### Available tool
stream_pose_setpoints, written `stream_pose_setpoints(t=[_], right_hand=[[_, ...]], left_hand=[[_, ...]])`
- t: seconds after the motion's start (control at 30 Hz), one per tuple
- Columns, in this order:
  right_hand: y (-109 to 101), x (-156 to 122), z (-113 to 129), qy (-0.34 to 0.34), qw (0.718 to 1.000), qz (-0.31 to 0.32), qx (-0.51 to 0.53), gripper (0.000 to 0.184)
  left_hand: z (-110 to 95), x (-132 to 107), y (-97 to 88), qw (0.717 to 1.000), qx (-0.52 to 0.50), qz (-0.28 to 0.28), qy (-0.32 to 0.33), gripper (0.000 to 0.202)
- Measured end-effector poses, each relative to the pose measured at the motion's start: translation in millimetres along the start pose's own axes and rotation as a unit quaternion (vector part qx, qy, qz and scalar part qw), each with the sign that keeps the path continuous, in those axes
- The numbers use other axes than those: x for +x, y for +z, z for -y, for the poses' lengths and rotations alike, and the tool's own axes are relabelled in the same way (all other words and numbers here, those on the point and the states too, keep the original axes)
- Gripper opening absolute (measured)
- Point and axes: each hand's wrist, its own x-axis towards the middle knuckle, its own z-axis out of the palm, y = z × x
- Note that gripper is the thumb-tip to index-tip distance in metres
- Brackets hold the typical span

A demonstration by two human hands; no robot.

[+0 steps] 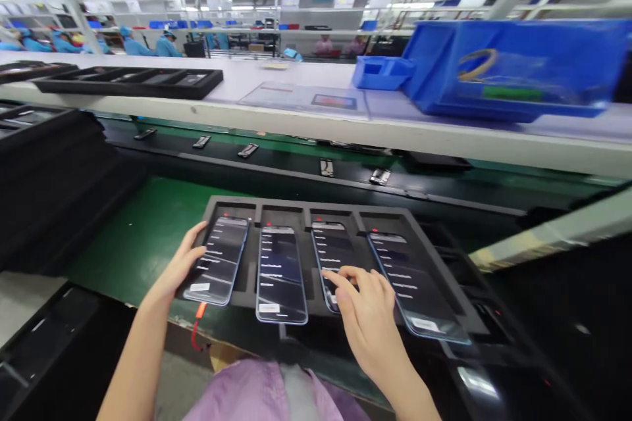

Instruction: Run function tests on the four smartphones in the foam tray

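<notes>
Across the grey-black foam tray [427, 253], the landmark for this entry: four compartments side by side, four phones, screens upward, each lit with a list of pale text and a white rectangle near its lower end.

Item: leftmost phone [220, 263], at the tray's left end, slightly slanted. Below it, just off the tray's near edge, an orange-red connector [201, 310] with a red cord.

Item: second phone [281, 270], left of the tray's middle, lower end reaching over the near edge.

Item: third phone [332, 247], right of the tray's middle, partly covered by a hand.

Item: rightmost phone [402, 276], at the tray's right end, slanted, lower end over the near edge.

Item: left hand [182, 263], at the tray's left side, thumb and fingers parted, thumb over the leftmost phone's edge; cannot tell whether it grips.

Item: right hand [363, 296], above the tray's right half, grasping nothing, index finger extended to the third phone's screen, other fingers loosely bent.

Surroundings: green work surface [143, 230], under the tray and left of it; dark ledge [286, 163] beyond the tray, bearing five small devices; white shelf [306, 75], farther beyond and higher; large blue bin [432, 72], on that shelf, beyond the tray's right end.
</notes>
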Motion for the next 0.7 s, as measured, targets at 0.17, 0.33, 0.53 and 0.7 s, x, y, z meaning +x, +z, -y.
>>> stream_pose_setpoints(t=[0.17, 0.33, 0.53, 0.7], right_hand=[[18.2, 15.6, 15.4, -0.038, 0.999, 0.008, 0.003, 0.037], [23.6, 27.8, 24.3, -0.045, 0.998, 0.037, 0.003, 0.038], [28.0, 35.6, 35.9, -0.022, 0.998, 0.064, -0.004, 0.04], [23.0, 32.9, 37.4, 0.005, 0.998, 0.059, -0.015, 0.039]], left_hand=[[-4.5, -0.7, 0.7, 0.998, -0.017, 0.049, -0.022, 0.076], [-9.7, -5.9, -0.6, 0.996, 0.003, 0.082, -0.018, 0.081], [-1.2, -3.6, -3.3, 0.997, -0.002, 0.079, -0.015, 0.087], [10.0, 0.1, -4.3, 0.998, -0.04, 0.052, -0.014, 0.073]])
